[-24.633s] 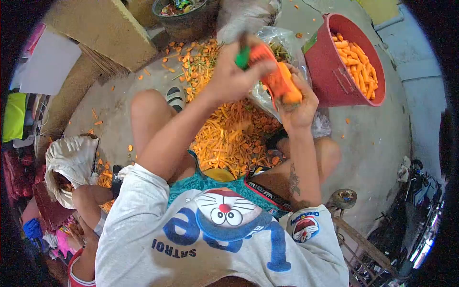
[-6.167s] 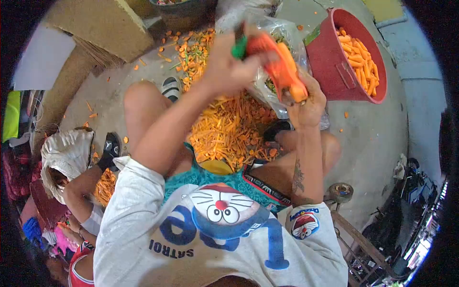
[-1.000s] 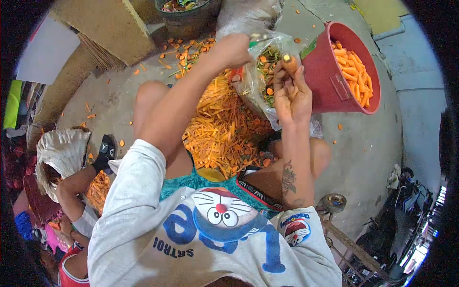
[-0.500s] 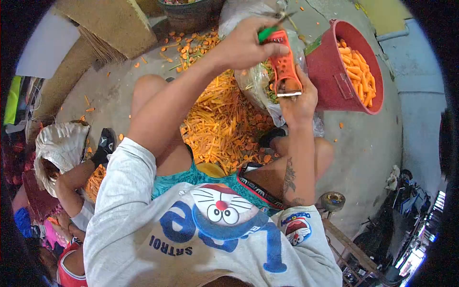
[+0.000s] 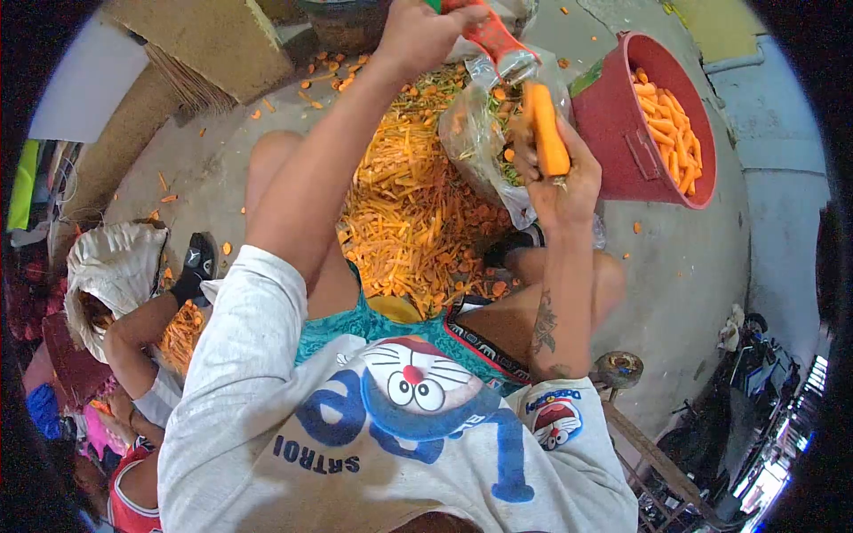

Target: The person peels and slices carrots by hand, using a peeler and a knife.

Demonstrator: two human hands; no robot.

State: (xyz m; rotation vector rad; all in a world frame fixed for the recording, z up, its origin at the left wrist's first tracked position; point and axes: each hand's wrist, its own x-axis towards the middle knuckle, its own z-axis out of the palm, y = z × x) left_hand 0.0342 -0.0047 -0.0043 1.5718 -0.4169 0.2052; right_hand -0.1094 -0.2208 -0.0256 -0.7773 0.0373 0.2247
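Note:
My left hand (image 5: 426,37), near the top edge, is closed round a red-orange peeler (image 5: 494,34). A bit of a green handle (image 5: 434,4) shows in the same hand, cut off by the frame. The peeler's metal end is just above and left of a carrot (image 5: 551,138), apart from it. Fingers of my right hand (image 5: 573,182) wrap round this bright orange carrot, its stem end pointing towards me. Below and left of the carrot, a clear plastic bag (image 5: 475,133) holds green and orange scraps. Carrot peelings (image 5: 391,231) lie heaped between my legs.
A red bucket (image 5: 613,133) full of peeled carrots (image 5: 666,124) leans on the right. A dark tub (image 5: 346,27) stands at the top. Another person's arm (image 5: 133,355) and shoe are at the left beside a white sack (image 5: 111,266). A metal frame (image 5: 653,453) is at lower right.
My left hand has moved up and left with the peeler, off the front of my right hand. The carrot in my right hand now shows. The knife blade seen earlier is out of frame.

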